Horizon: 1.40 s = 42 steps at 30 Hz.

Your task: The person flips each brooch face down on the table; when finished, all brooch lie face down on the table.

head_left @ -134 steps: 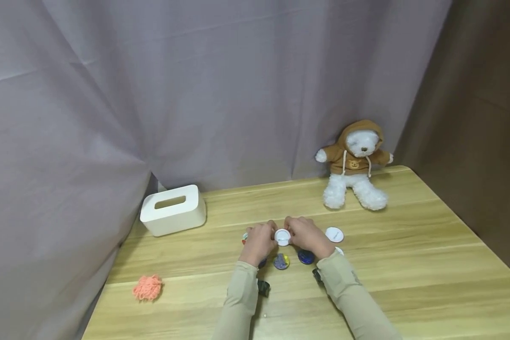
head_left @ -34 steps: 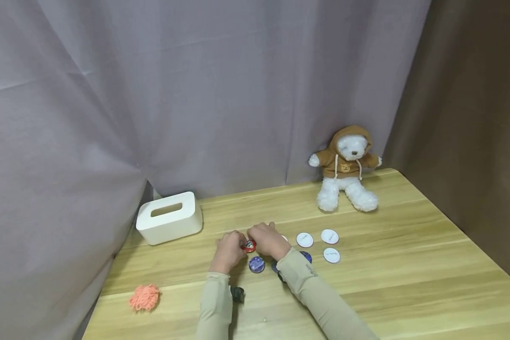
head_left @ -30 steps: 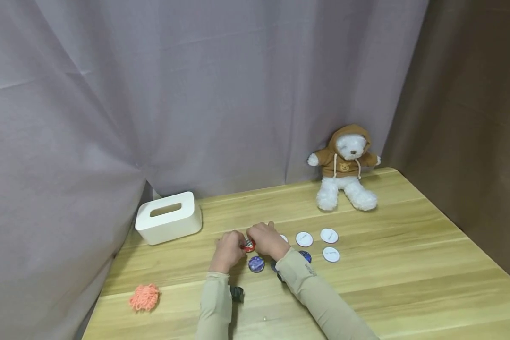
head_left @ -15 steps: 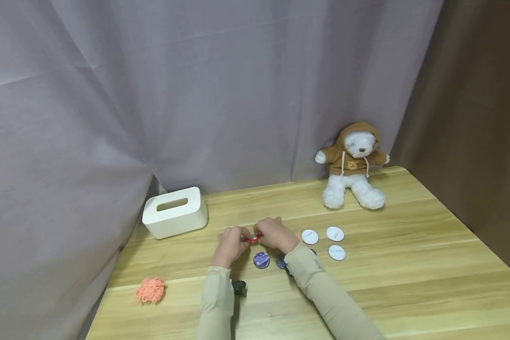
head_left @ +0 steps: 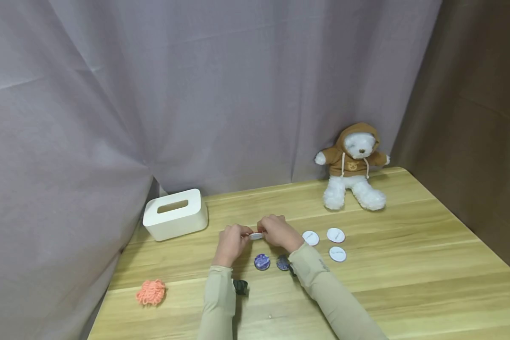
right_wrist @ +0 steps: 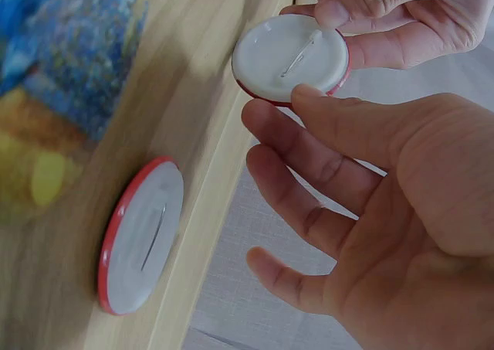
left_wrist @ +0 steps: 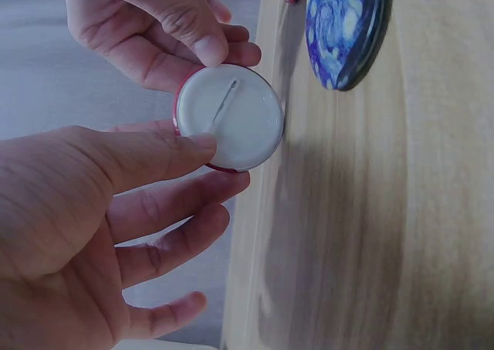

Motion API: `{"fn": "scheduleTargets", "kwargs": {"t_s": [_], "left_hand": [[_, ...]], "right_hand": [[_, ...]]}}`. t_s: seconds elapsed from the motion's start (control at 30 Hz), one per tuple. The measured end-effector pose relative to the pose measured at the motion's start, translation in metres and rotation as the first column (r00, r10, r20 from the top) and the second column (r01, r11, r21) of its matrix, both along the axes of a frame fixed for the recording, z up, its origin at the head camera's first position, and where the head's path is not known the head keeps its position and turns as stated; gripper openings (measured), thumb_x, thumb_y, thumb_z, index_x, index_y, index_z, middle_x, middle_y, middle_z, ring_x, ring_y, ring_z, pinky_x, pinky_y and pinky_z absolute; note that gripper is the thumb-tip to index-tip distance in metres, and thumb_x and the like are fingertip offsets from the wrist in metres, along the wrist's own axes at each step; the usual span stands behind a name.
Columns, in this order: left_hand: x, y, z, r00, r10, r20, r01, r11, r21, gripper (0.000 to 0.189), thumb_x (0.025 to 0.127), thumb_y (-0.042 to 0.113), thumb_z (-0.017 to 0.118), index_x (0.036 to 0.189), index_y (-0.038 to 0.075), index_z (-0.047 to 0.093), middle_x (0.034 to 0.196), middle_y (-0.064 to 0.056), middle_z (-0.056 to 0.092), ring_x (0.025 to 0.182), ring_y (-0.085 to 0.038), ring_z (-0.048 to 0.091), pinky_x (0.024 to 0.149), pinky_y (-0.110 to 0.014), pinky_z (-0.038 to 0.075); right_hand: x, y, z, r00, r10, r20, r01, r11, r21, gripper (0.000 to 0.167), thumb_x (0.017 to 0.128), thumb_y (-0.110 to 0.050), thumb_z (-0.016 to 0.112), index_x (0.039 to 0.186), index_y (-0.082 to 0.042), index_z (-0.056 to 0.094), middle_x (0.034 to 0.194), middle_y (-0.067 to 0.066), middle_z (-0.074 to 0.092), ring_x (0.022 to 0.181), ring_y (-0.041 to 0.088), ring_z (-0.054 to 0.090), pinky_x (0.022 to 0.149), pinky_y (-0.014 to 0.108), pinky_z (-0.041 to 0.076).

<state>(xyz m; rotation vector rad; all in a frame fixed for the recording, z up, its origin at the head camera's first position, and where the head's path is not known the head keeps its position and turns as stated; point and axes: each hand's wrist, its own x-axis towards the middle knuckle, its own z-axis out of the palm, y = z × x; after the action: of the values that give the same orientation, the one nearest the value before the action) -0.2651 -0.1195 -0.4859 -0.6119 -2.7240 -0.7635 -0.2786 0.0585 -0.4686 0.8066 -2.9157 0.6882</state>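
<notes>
Both hands hold one pin-back button badge [head_left: 256, 236] between them, just above the table. In the left wrist view its white back and thin metal pin face up, with a red rim. My left hand [head_left: 231, 243] pinches one edge between thumb [left_wrist: 202, 144] and fingers. On the opposite edge, the right hand [head_left: 279, 232] pinches it, thumb [right_wrist: 306, 96] on the back. Nearer the body lie a purple-blue badge [head_left: 262, 261] and a dark blue badge [head_left: 282, 262], picture side up. To the right are white-backed badges [head_left: 310, 238], pin side up.
A white tissue box [head_left: 176, 217] stands at the back left of the wooden table [head_left: 408, 264]. A teddy bear [head_left: 357, 165] in a brown hoodie sits at the back right. Coral yarn [head_left: 151, 292] lies at the front left. A grey curtain [head_left: 221, 94] hangs behind.
The held badge has been raised and turned from its red picture side to its white back. Earlier still, both hands held a white-backed badge farther right; they have since moved left.
</notes>
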Motion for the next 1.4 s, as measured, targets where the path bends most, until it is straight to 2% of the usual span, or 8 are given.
{"fn": "scheduleTargets", "kwargs": {"t_s": [0.2,0.47,0.7,0.8,0.9,1.13,1.27,1.4], "left_hand": [[0.0,0.005,0.001,1.0,0.013,-0.009,-0.014,1.0,-0.009,0.014,0.082,0.003,0.075,0.089,0.014,0.081,0.082,-0.002,0.076,0.076,-0.026,0.071,0.066,-0.044,0.052],[-0.002,0.009,-0.002,0.999,0.012,-0.038,-0.012,1.0,-0.003,0.021,0.078,-0.005,0.075,0.09,0.01,0.081,0.074,-0.002,0.074,0.07,-0.024,0.069,0.064,-0.042,0.053],[-0.007,0.014,-0.009,1.0,-0.004,-0.031,0.003,0.999,-0.036,0.031,0.071,-0.009,0.073,0.093,0.012,0.081,0.065,0.0,0.07,0.06,-0.016,0.062,0.058,-0.036,0.049],[-0.006,0.016,-0.011,1.0,-0.014,-0.02,0.014,0.999,-0.041,0.03,0.07,-0.008,0.075,0.091,0.012,0.081,0.062,0.001,0.068,0.058,-0.017,0.058,0.056,-0.036,0.048],[-0.004,0.015,-0.012,1.0,-0.007,-0.001,0.007,0.999,-0.05,0.028,0.069,-0.005,0.078,0.091,0.012,0.08,0.062,0.001,0.068,0.06,-0.02,0.06,0.056,-0.038,0.048],[-0.002,0.011,-0.014,0.998,0.035,0.05,-0.032,0.998,-0.059,0.026,0.07,-0.002,0.081,0.091,0.014,0.08,0.083,-0.001,0.075,0.077,-0.026,0.069,0.065,-0.049,0.049],[-0.002,0.013,-0.013,0.994,0.042,0.1,-0.037,0.998,-0.044,0.021,0.074,0.0,0.081,0.09,0.015,0.079,0.084,0.0,0.075,0.084,-0.028,0.07,0.073,-0.058,0.049],[-0.002,0.016,-0.012,0.991,0.038,0.13,-0.032,0.998,-0.046,0.014,0.078,0.003,0.081,0.088,0.014,0.078,0.082,0.0,0.074,0.083,-0.026,0.069,0.077,-0.059,0.047]], "right_hand": [[0.0,0.003,-0.001,1.0,-0.013,-0.007,0.013,1.0,-0.018,0.015,0.082,0.005,0.066,0.078,-0.009,0.07,0.076,0.0,0.066,0.079,0.024,0.061,0.082,0.054,0.043],[-0.001,0.001,-0.005,1.0,0.005,-0.012,-0.005,1.0,-0.022,0.008,0.082,0.001,0.072,0.083,-0.006,0.069,0.08,0.006,0.068,0.08,0.029,0.062,0.081,0.056,0.045],[0.001,0.002,-0.009,0.998,-0.017,-0.056,0.018,1.0,0.018,0.017,0.077,0.005,0.074,0.082,-0.006,0.063,0.075,0.005,0.062,0.075,0.028,0.061,0.077,0.054,0.049],[0.002,0.002,-0.01,0.997,-0.018,-0.07,0.021,0.999,0.032,0.019,0.076,0.004,0.076,0.083,-0.006,0.062,0.072,0.004,0.06,0.07,0.027,0.061,0.072,0.051,0.05],[0.003,0.001,-0.01,0.997,-0.009,-0.072,0.012,0.999,0.047,0.02,0.076,0.002,0.078,0.083,-0.006,0.06,0.069,0.003,0.058,0.065,0.026,0.059,0.067,0.051,0.05],[0.001,-0.005,-0.011,1.0,-0.02,-0.019,0.021,0.997,0.08,0.026,0.071,0.004,0.079,0.085,-0.007,0.06,0.071,0.002,0.059,0.067,0.024,0.058,0.072,0.054,0.048],[0.0,-0.006,-0.009,0.998,-0.049,0.041,0.045,0.995,0.091,0.023,0.074,0.001,0.08,0.084,-0.008,0.061,0.076,0.003,0.058,0.076,0.027,0.058,0.078,0.056,0.046],[0.0,-0.004,-0.007,0.992,-0.08,0.097,0.066,0.988,0.137,0.02,0.077,-0.003,0.081,0.082,-0.009,0.062,0.079,0.003,0.055,0.08,0.027,0.051,0.08,0.051,0.041]]}}
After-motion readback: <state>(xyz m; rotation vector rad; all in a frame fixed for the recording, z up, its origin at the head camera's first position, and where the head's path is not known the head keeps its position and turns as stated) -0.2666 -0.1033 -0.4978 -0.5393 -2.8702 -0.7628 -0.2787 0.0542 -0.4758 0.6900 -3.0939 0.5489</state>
